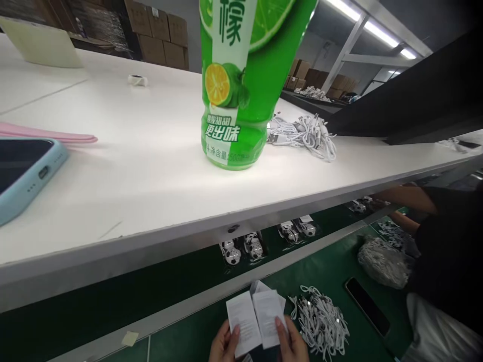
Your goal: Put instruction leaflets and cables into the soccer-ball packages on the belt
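Low in the head view, my left hand (224, 344) pinches a white printed leaflet (243, 321) between thumb and fingers. Beside it, a second leaflet (269, 312) is gripped by my right hand (291, 343). The two papers meet at their inner edges and fan slightly apart. More folded white paper (259, 286) shows behind them; whether I hold that too I cannot tell. Just right of my right hand lies a pile of white cables (322, 322) on the green work surface (181, 329).
Above the bench runs a white shelf (158, 186) carrying a green drink bottle (237, 120), a blue-cased phone (32, 173) and bundled cables (313, 136). Football-patterned items (253, 246) sit in trays beneath it. A black phone (367, 306) lies at right, near a co-worker's arm (409, 198).
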A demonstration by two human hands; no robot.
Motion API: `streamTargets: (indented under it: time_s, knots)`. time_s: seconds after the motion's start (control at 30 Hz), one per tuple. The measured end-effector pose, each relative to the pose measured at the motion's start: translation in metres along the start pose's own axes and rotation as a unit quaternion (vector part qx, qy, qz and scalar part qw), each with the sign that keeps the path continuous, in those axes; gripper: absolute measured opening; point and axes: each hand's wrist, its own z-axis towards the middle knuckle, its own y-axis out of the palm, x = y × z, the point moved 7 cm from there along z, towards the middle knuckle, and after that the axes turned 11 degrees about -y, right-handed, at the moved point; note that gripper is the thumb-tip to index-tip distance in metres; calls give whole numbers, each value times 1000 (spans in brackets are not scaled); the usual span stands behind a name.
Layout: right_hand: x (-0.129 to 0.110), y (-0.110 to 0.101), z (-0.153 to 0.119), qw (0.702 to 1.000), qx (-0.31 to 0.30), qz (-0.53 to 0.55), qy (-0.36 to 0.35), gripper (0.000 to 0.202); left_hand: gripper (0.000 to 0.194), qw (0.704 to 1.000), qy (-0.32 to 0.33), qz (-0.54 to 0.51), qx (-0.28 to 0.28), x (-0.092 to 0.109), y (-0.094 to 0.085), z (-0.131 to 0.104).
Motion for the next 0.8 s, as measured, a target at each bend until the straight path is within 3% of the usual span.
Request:
streamTargets:
  time_s: [0.07, 0.17, 0.27, 0.37, 0.47, 0.57, 0.8]
  knots:
    - [-25, -18, 35, 989, -5, -81, -127, 60, 80, 997, 4, 5, 74, 20, -10, 1]
    - [-73, -28, 91, 922, 17, -192, -336, 50, 75, 989, 93, 52, 102, 69, 3, 7]
    - [-104, 3, 142, 834, -39, -380, -398, 41, 63, 972, 179, 114, 98, 119, 34, 25]
    - [-117, 49, 174, 769, -116, -491, -392, 37, 52, 961, 193, 166, 105, 148, 56, 54]
    - [-120, 80, 187, 756, -145, -509, -387, 26, 39, 958, 175, 196, 111, 155, 62, 79]
    - [-112, 91, 190, 750, -154, -525, -370, 27, 29, 953, 162, 230, 109, 148, 58, 90]
    - [-87, 65, 191, 745, -165, -534, -364, 24, 35, 933, 140, 319, 92, 130, 59, 96]
